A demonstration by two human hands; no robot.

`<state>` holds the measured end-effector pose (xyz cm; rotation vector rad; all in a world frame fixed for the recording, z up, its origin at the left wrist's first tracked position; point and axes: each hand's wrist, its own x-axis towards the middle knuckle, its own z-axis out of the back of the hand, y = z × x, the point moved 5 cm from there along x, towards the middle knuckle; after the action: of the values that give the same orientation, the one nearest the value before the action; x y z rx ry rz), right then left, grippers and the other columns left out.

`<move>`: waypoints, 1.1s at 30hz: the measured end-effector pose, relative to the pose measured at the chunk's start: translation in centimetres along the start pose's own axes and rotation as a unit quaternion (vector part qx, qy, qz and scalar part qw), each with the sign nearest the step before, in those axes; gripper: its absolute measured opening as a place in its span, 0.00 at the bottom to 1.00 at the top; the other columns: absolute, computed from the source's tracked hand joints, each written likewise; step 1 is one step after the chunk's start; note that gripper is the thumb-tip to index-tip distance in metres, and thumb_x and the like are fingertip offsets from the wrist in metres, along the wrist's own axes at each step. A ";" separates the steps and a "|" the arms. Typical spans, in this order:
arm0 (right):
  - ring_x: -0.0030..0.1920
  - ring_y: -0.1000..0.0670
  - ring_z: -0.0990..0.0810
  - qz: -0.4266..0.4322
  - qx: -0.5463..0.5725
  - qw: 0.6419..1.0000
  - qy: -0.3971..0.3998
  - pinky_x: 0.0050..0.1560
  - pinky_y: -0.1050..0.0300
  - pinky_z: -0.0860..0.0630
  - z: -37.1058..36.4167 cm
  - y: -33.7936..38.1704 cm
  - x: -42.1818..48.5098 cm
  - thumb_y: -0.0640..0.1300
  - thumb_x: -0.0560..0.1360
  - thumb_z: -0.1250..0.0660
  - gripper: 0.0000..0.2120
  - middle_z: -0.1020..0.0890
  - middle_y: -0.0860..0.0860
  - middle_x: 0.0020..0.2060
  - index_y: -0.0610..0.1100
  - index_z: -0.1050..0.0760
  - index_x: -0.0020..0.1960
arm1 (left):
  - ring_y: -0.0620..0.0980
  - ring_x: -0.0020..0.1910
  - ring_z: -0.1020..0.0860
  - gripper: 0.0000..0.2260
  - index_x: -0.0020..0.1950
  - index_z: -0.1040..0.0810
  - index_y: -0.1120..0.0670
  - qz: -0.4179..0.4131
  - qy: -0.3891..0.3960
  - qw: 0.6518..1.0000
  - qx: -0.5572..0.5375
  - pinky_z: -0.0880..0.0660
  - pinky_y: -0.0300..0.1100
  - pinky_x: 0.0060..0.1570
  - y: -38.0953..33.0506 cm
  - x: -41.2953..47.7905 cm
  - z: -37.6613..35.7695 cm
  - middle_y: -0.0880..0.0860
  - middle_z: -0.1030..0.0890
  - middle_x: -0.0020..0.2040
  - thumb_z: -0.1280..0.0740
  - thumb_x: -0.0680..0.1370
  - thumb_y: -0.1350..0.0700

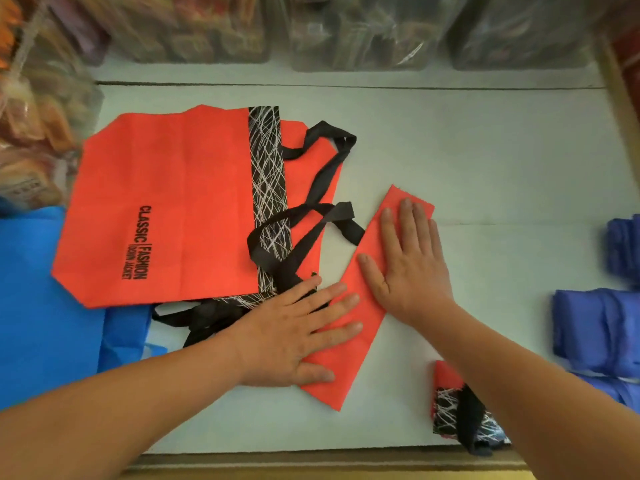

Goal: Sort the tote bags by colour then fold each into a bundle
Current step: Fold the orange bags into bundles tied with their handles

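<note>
Pale tabletop [485,150], seen from above; clear plastic packs [356,32] of blurred goods line the far edge and the left side.

Folded red tote [346,386]: a long narrow strip lying on a slant near the front centre, far end pointing up and right. Both hands are on it, palms down.
- Left hand [294,334]: flat, fingers straight and slightly spread, pressing the near half of the strip. Wrist lies over a black strap.
- Right hand [408,265]: flat, fingers straight and together, pressing the far half. Fingertips reach close to the strip's far end.

Flat red tote [166,202]: unfolded, left of the strip, with black print reading "CLASSIC FASHION" and a black band of white scribble lines. Its black handles [325,174] loop toward the strip; one touches the strip's edge. More red fabric shows beneath it.

Blue tote [41,306]: at the left edge, partly under the flat red tote.

Blue bundles [595,330]: stacked at the right edge, well apart from the red ones.

Red bundle [445,379]: front right, partly hidden by the right forearm, its scribble band and black strap showing.
</note>
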<state>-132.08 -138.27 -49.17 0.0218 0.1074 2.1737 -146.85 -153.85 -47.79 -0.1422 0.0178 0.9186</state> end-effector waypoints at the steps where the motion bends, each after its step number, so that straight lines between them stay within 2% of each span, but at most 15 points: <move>1: 0.83 0.40 0.54 0.003 -0.001 1.000 0.000 0.82 0.43 0.58 0.0 -0.1 0.3 0.67 0.82 0.54 0.39 0.50 0.39 0.82 0.43 0.50 0.84 | 0.58 0.83 0.51 0.35 0.83 0.42 0.47 -0.007 0.016 1.000 -0.008 0.47 0.61 0.79 0.0 -0.2 -0.1 0.56 0.47 0.84 0.46 0.82 0.30; 5: 0.83 0.41 0.53 0.006 -0.002 1.000 -0.022 0.81 0.40 0.53 0.0 0.0 0.2 0.67 0.81 0.54 0.39 0.48 0.40 0.82 0.44 0.48 0.84 | 0.59 0.83 0.61 0.43 0.85 0.50 0.46 -0.010 0.077 0.997 0.001 0.57 0.62 0.80 0.0 -0.4 -0.4 0.59 0.56 0.84 0.51 0.76 0.22; 8: 0.83 0.42 0.53 0.009 0.005 1.000 -0.029 0.82 0.41 0.54 0.1 0.0 0.4 0.67 0.81 0.54 0.38 0.48 0.41 0.82 0.44 0.48 0.84 | 0.60 0.82 0.63 0.45 0.84 0.49 0.42 -0.016 0.083 0.996 0.008 0.56 0.64 0.79 0.0 -0.2 -0.2 0.61 0.57 0.84 0.51 0.73 0.19; 11: 0.83 0.42 0.51 0.012 0.008 0.999 -0.041 0.81 0.41 0.53 0.1 0.2 0.2 0.66 0.82 0.53 0.35 0.46 0.43 0.83 0.48 0.46 0.83 | 0.65 0.82 0.50 0.39 0.80 0.35 0.41 -0.049 0.034 0.998 -0.015 0.46 0.68 0.76 -0.3 -0.2 0.1 0.64 0.44 0.82 0.44 0.74 0.22; 13: 0.81 0.40 0.44 0.012 -0.007 0.998 -0.068 0.80 0.39 0.48 0.5 0.4 -0.3 0.64 0.83 0.50 0.31 0.39 0.43 0.80 0.51 0.40 0.82 | 0.68 0.79 0.40 0.34 0.74 0.25 0.45 -0.071 -0.018 0.997 -0.023 0.41 0.71 0.73 -0.8 -0.4 0.3 0.65 0.33 0.78 0.39 0.76 0.25; 16: 0.67 0.34 0.28 0.032 -0.026 0.989 -0.142 0.70 0.38 0.33 1.6 1.4 -1.1 0.59 0.85 0.45 0.25 0.25 0.40 0.65 0.47 0.30 0.76 | 0.68 0.74 0.30 0.28 0.67 0.19 0.52 -0.087 -0.075 0.993 0.005 0.34 0.71 0.69 -2.0 -1.4 0.2 0.64 0.24 0.71 0.37 0.80 0.32; 18: 0.62 0.34 0.25 0.068 0.001 0.986 -0.154 0.65 0.40 0.28 1.6 1.9 -2.0 0.56 0.85 0.43 0.24 0.22 0.40 0.59 0.43 0.26 0.73 | 0.68 0.71 0.27 0.25 0.65 0.18 0.55 -0.092 -0.083 0.992 0.034 0.30 0.70 0.66 -2.6 -1.9 0.4 0.64 0.21 0.68 0.37 0.82 0.36; 22: 0.76 0.38 0.31 0.058 0.173 0.980 -0.085 0.74 0.45 0.33 1.5 0.3 -4.2 0.56 0.78 0.38 0.24 0.25 0.43 0.72 0.47 0.21 0.70 | 0.63 0.69 0.24 0.19 0.61 0.17 0.56 -0.082 -0.083 0.993 0.026 0.25 0.66 0.63 -2.9 -1.7 1.7 0.57 0.18 0.66 0.39 0.85 0.43; 24: 0.81 0.42 0.41 0.044 0.268 0.961 0.054 0.80 0.45 0.41 2.4 -0.6 -4.0 0.52 0.70 0.37 0.30 0.34 0.45 0.78 0.49 0.24 0.72 | 0.57 0.69 0.22 0.20 0.59 0.15 0.54 -0.017 -0.064 0.996 -0.060 0.24 0.62 0.65 -2.5 -1.0 2.9 0.52 0.16 0.63 0.41 0.84 0.44; 26: 0.83 0.42 0.50 0.081 0.248 0.946 0.192 0.81 0.44 0.48 3.5 -0.6 -3.9 0.51 0.64 0.36 0.37 0.43 0.45 0.81 0.52 0.28 0.75 | 0.49 0.62 0.18 0.20 0.54 0.14 0.51 0.084 -0.020 0.967 -0.240 0.23 0.52 0.64 -2.3 -0.5 4.6 0.48 0.14 0.57 0.43 0.84 0.42; 27: 0.83 0.41 0.53 0.111 0.203 0.944 0.234 0.81 0.44 0.49 3.7 -0.4 -4.2 0.55 0.64 0.32 0.38 0.48 0.45 0.82 0.55 0.29 0.75 | 0.46 0.51 0.17 0.21 0.46 0.17 0.51 0.130 0.009 0.936 -0.328 0.22 0.45 0.55 -2.2 -0.4 5.2 0.46 0.14 0.46 0.43 0.84 0.41; 28: 0.83 0.41 0.55 0.135 0.160 0.942 0.261 0.81 0.44 0.51 3.9 -0.3 -4.7 0.61 0.62 0.28 0.41 0.51 0.44 0.83 0.60 0.30 0.75 | 0.44 0.38 0.22 0.22 0.38 0.24 0.51 0.166 0.030 0.904 -0.393 0.26 0.42 0.43 -2.1 -0.1 5.6 0.46 0.22 0.36 0.42 0.85 0.40; 29: 0.82 0.40 0.58 0.147 0.142 0.938 0.279 0.81 0.45 0.53 3.7 -0.3 -5.5 0.70 0.59 0.27 0.44 0.54 0.44 0.83 0.63 0.29 0.74 | 0.44 0.33 0.31 0.23 0.36 0.31 0.51 0.194 0.036 0.878 -0.435 0.32 0.42 0.37 -1.9 0.2 6.2 0.46 0.30 0.33 0.42 0.84 0.38; 31: 0.82 0.43 0.61 0.136 0.181 0.929 0.294 0.81 0.51 0.60 3.6 -0.3 -6.9 0.81 0.59 0.33 0.41 0.55 0.46 0.83 0.64 0.22 0.67 | 0.46 0.34 0.35 0.23 0.40 0.30 0.49 0.241 0.013 0.837 -0.492 0.37 0.44 0.38 -1.1 0.8 7.3 0.47 0.34 0.35 0.43 0.81 0.31; 33: 0.82 0.52 0.53 0.091 0.301 0.915 0.252 0.81 0.55 0.55 3.8 -0.6 -7.7 0.83 0.66 0.42 0.35 0.42 0.56 0.82 0.63 0.17 0.60 | 0.47 0.34 0.34 0.29 0.38 0.28 0.53 0.282 -0.053 0.768 -0.572 0.35 0.44 0.41 -0.3 1.3 8.5 0.49 0.33 0.35 0.44 0.78 0.27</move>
<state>-127.00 -143.95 -45.24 -0.1854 1.1045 2.1988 -146.22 -151.90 -39.41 -1.2882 -0.6578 1.4398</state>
